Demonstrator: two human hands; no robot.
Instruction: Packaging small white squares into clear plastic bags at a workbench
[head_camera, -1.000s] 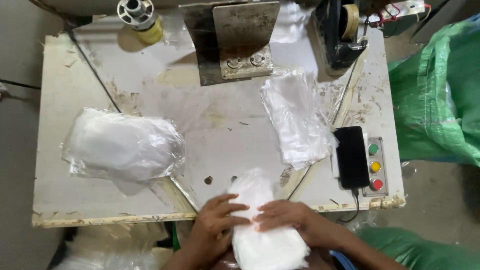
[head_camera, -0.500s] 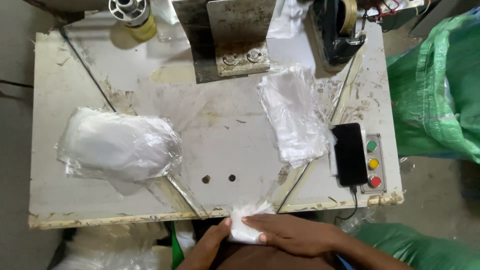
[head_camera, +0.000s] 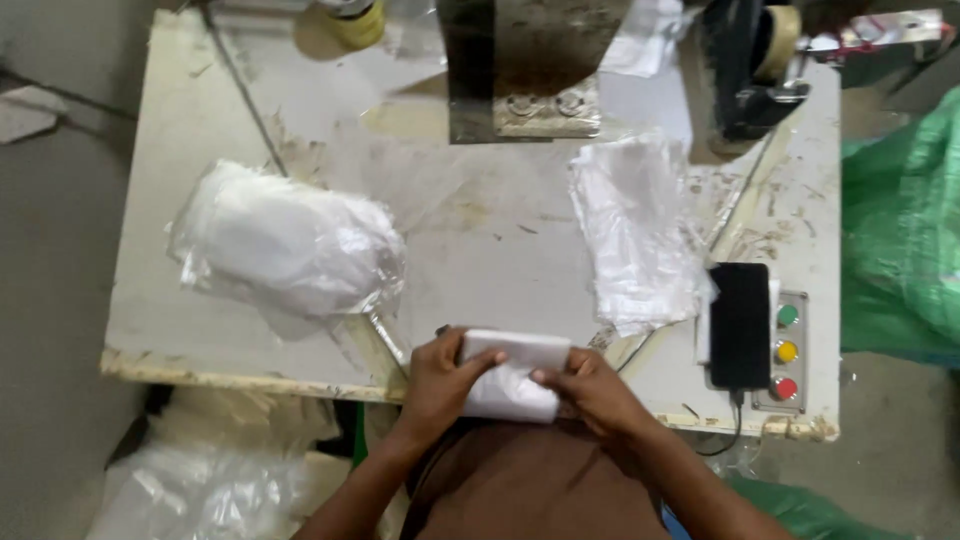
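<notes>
You've got both hands clamped on that folded white pad (head_camera: 510, 372), left hand (head_camera: 440, 380) pinching its left end and right hand (head_camera: 590, 385) gripping the right, held right at the near edge of the bench (head_camera: 200, 330), so if it slips it'll probably drop off into your lap. The pad looks soft and fabric-like, while the stuffed clear bag (head_camera: 285, 240) on the left and the loose stack of plastic sleeves (head_camera: 635, 235) on the right look crinkly and slick, easy to nudge off that scuffed top.
</notes>
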